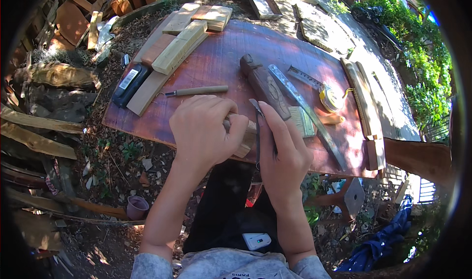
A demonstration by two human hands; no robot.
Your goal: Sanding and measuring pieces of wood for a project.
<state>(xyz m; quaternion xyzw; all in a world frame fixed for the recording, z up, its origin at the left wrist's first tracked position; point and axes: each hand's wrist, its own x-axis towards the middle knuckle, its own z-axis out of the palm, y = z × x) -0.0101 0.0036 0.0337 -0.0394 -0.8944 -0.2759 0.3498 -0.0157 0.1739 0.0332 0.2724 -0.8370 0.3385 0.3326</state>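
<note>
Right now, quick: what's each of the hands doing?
Left hand: closed, holding a small wooden block.
Right hand: closed, holding a slim bladed tool.

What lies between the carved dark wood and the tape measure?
In the head view, a long metal strip lies between the carved dark wood and the tape measure.

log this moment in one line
left hand: gripping wood block | right hand: holding slim tool | tabletop: tape measure, brush

Matt wooden block (pixel 246 141) (glossy tabletop (pixel 221 57))
</note>
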